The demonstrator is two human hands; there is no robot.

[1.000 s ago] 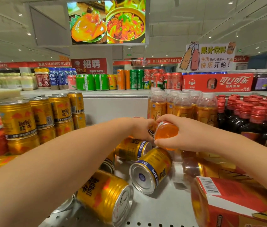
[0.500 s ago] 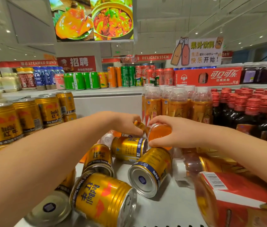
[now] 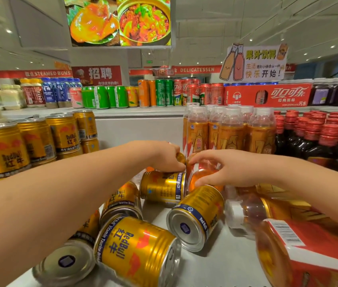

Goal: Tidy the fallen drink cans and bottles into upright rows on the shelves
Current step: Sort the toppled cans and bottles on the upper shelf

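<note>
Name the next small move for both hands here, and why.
Probably lift the orange bottle clear and stand it beside the upright bottles behind: left hand and right hand both appear to grip it, and it lies among fallen cans.

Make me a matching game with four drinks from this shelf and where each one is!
Things:
1 green cans
2 red-capped bottles
3 orange bottle
4 nearest gold can

Places:
A lying on its side at the front
B gripped by the right hand
C upright on the back shelf
D upright at the far right

Pairs: 1-C, 2-D, 3-B, 4-A.
</note>
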